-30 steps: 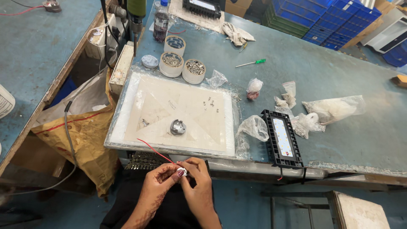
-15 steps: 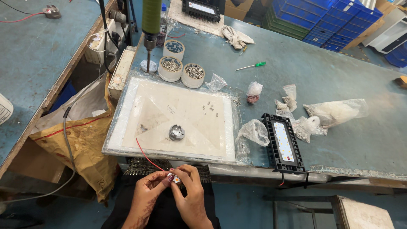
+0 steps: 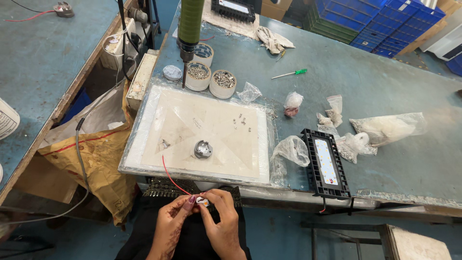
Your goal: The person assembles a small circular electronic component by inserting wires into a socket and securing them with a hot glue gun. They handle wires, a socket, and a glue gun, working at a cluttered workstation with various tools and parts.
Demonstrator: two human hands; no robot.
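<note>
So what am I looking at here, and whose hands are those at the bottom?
This picture comes from a camera worn on a person's head, looking down at their own two hands. The left hand and right hand pinch a small white part between the fingertips, and a thin red wire runs up from it. In front is a workbench with a white work mat. On the mat sits a small grey metal piece. Behind are round tubs of screws, and a green power screwdriver hangs above them. To the right lies a black light panel among plastic bags.
</note>
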